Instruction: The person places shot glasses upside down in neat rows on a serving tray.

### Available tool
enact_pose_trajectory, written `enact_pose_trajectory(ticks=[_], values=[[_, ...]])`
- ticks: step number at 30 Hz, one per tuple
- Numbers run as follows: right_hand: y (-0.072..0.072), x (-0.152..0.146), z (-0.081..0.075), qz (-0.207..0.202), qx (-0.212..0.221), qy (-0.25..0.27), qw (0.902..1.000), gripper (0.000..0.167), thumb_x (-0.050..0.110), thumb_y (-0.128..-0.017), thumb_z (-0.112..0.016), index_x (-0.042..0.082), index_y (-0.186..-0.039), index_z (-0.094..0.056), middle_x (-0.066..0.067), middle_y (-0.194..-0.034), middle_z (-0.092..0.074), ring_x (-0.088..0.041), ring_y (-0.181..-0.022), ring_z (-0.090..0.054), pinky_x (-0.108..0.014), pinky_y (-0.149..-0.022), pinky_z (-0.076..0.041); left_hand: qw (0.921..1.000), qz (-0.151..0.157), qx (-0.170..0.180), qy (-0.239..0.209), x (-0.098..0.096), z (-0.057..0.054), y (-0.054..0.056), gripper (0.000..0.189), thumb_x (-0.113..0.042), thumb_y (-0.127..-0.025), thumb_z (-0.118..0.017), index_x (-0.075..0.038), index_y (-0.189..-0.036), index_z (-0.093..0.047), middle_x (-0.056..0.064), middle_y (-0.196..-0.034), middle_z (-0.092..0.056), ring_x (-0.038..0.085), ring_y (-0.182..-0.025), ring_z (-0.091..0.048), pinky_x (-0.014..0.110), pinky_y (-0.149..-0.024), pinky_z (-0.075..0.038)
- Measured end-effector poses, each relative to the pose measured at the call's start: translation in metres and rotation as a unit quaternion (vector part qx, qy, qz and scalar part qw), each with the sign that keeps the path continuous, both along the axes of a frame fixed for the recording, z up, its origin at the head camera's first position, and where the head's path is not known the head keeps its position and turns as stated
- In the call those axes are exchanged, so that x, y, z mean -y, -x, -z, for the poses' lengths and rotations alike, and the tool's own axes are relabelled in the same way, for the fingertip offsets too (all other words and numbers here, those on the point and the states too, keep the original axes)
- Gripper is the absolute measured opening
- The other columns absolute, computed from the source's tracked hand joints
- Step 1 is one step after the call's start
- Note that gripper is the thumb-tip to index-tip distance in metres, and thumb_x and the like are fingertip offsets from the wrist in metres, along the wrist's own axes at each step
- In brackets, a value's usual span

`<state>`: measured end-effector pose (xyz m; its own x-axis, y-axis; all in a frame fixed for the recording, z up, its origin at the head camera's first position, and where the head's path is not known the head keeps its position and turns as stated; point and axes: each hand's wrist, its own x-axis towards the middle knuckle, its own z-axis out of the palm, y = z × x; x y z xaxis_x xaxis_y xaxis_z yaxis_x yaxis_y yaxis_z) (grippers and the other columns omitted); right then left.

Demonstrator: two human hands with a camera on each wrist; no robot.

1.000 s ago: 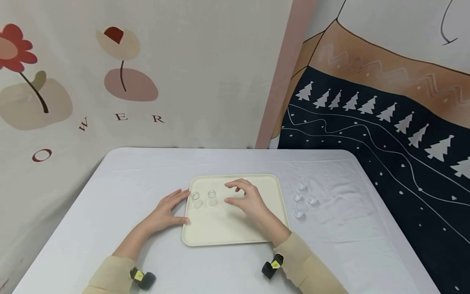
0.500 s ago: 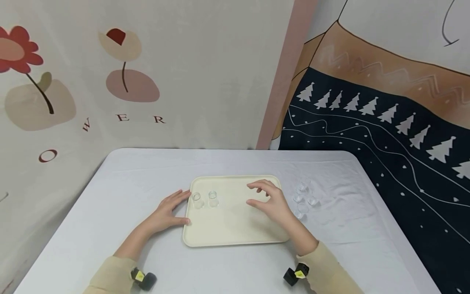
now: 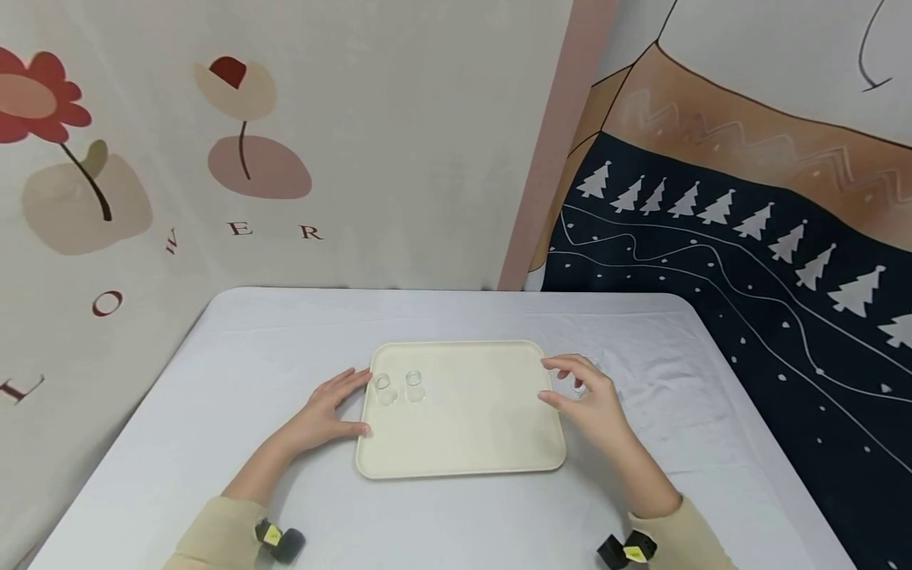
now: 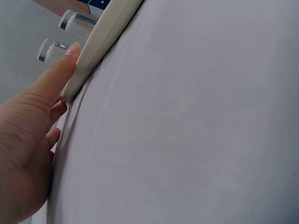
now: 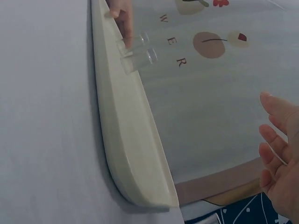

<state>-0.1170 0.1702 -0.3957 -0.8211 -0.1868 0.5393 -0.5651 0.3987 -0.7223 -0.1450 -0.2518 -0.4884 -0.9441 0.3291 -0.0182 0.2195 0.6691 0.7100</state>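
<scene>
Two small clear cups (image 3: 414, 386) stand side by side near the left end of a cream tray (image 3: 470, 427). My left hand (image 3: 324, 412) rests against the tray's left edge, its fingers and thumb spread and touching the rim. In the left wrist view the thumb (image 4: 60, 70) lies along that rim beside the cups. Over the tray's right edge hovers my right hand (image 3: 591, 400), thumb and fingers apart, nothing between them. It hides most of the loose clear cups on the table behind it; only bits of them show.
A white cloth (image 3: 299, 340) covers the table beneath the tray. Behind it hangs a curtain (image 3: 399, 158) with printed flowers and letters, and to the right a dark printed fabric (image 3: 712, 253) with white trees.
My right hand has moved rightward from beside the two cups on the tray to the tray's right edge, fingers still apart. My left hand stays at the left rim.
</scene>
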Motion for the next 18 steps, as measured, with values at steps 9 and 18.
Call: enact_pose_trajectory(ticks=[9, 18], values=[[-0.011, -0.033, -0.003, 0.036, -0.046, 0.002, 0.9983, 0.044, -0.021, -0.062, -0.078, -0.011, -0.102, -0.065, -0.023, -0.099, -0.063, -0.013, -0.081, -0.053, -0.02, -0.068, -0.037, 1.0, -0.001, -0.003, 0.002, -0.001, 0.0, -0.001, 0.097, -0.046, -0.068, -0.082, -0.013, -0.148, -0.038, 0.015, -0.153, -0.029, 0.045, -0.139, -0.014, 0.074, -0.102, -0.008], [-0.001, -0.087, 0.034, 0.078, -0.039, -0.018, 0.996, 0.052, -0.021, -0.063, -0.079, -0.005, -0.111, -0.065, -0.016, -0.105, -0.064, -0.013, -0.083, -0.053, -0.022, -0.068, -0.037, 0.9999, -0.009, 0.002, 0.008, -0.002, -0.002, -0.002, 0.098, -0.048, -0.067, -0.081, -0.013, -0.148, -0.037, 0.017, -0.153, -0.028, 0.045, -0.139, -0.013, 0.074, -0.102, -0.009]])
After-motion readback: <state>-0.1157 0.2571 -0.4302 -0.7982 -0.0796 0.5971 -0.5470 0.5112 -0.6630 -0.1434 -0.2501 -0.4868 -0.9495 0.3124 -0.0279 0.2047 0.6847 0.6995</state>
